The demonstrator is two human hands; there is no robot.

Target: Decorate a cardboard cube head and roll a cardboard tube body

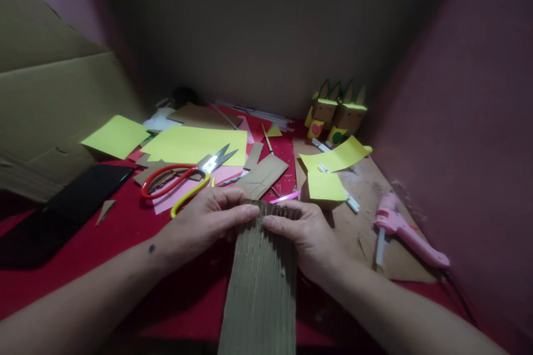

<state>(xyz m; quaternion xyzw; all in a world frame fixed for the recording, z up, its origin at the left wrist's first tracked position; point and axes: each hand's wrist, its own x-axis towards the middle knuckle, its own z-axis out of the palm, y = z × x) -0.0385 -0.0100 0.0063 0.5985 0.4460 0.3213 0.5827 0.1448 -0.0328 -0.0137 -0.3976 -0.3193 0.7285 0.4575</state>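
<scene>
A long strip of corrugated cardboard (260,283) runs from the table's near edge up to my hands. My left hand (206,222) pinches its far end from the left, thumb on top. My right hand (306,236) grips the same end from the right, fingers curled round the edge. The far end of the strip bends over between my two thumbs. Both hands are closed on the strip, above the red table cover (116,238).
Red and yellow scissors (187,177) lie just beyond my left hand on yellow and pink paper (195,144). A pink glue gun (406,230) rests on a brown board at the right. Small cardboard figures (337,113) stand at the back. A black phone (62,211) lies left.
</scene>
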